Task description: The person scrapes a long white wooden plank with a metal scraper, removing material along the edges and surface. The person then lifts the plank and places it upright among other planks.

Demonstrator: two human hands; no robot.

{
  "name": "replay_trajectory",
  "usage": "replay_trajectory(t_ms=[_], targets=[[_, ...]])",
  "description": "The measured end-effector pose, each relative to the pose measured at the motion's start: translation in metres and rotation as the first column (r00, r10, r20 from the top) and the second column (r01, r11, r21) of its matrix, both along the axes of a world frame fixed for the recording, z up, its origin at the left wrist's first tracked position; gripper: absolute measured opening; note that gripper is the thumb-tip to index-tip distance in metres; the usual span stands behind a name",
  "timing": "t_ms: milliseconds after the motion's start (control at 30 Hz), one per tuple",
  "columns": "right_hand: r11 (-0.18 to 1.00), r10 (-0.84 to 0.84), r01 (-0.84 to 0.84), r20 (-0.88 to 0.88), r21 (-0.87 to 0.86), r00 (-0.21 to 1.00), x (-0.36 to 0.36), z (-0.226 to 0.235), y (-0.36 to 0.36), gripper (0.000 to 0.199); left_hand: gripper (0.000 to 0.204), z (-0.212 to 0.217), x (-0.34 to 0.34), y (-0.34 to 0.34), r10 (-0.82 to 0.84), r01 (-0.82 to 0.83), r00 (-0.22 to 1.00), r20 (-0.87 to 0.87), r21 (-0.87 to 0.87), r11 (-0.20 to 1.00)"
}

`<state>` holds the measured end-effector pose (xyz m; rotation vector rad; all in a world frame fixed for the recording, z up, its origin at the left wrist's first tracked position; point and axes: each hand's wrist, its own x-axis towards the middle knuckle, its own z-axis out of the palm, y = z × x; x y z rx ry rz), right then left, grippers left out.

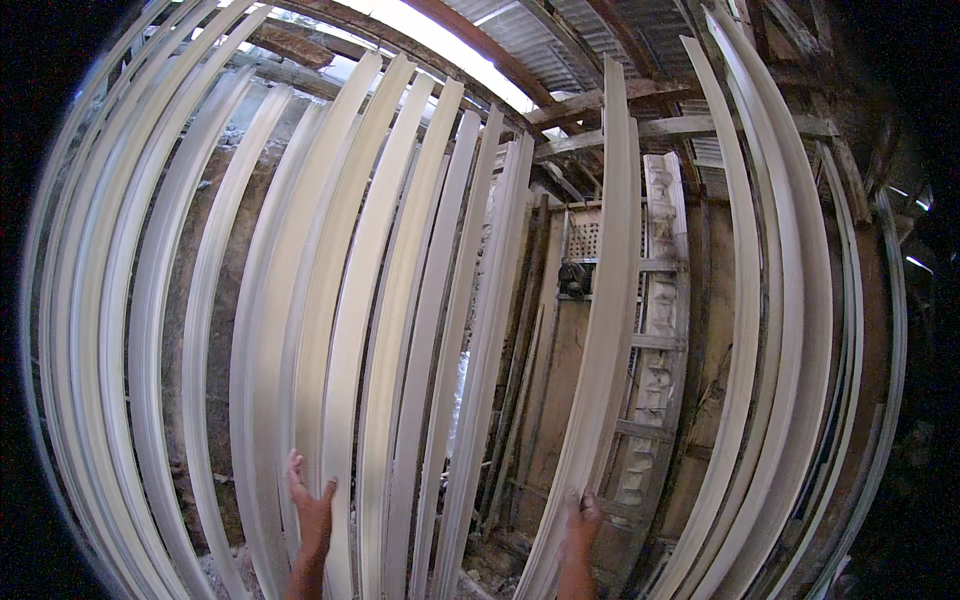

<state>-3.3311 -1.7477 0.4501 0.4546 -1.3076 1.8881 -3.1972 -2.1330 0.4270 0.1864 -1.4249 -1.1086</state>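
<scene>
Long off-white moulding strips stand upright in a row before me. My left hand (pixel 312 505) is raised with thumb and fingers apart, at the lower part of a broad cream moulding strip (pixel 322 350); whether it touches the strip I cannot tell. On the right, my right hand (pixel 583 512) has its fingers curled at the edge of a tall separate moulding strip (pixel 602 290), gripping it low down. That strip leans slightly, its top reaching toward the roof beams. Both forearms rise from the lower edge.
More moulding strips (pixel 765 330) stand at the right, and others (pixel 110 330) crowd the far left. Behind the right-hand strip are a ladder-like wooden frame (pixel 655 340) and a brown board wall (pixel 556 400). Wooden beams (pixel 690 128) and corrugated roofing (pixel 500 40) lie overhead.
</scene>
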Motion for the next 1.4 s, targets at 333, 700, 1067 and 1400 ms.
replay_trajectory(t_ms=[333,700,1067,1400], targets=[[0.993,0.113,-0.109,0.114,-0.043,0.987,-0.006,-0.023,0.001,0.029,0.086,-0.044,0.027,0.024,-0.172,0.163,0.984,0.045,0.169,0.972],[0.993,0.102,-0.114,0.233,0.035,0.967,0.044,-0.074,-0.012,0.031,0.091,-0.111,0.071,0.037,-0.357,0.306,0.925,0.132,0.301,0.903],[0.998,-0.050,0.054,0.202,-0.016,0.978,0.157,-0.054,-0.006,0.021,0.076,-0.157,0.221,0.030,-0.549,0.427,0.827,0.120,0.500,0.753],[0.990,-0.122,0.112,0.121,0.086,0.985,0.187,0.023,-0.003,0.028,0.071,-0.207,0.294,0.038,-0.485,0.330,0.867,0.113,0.599,0.730]])
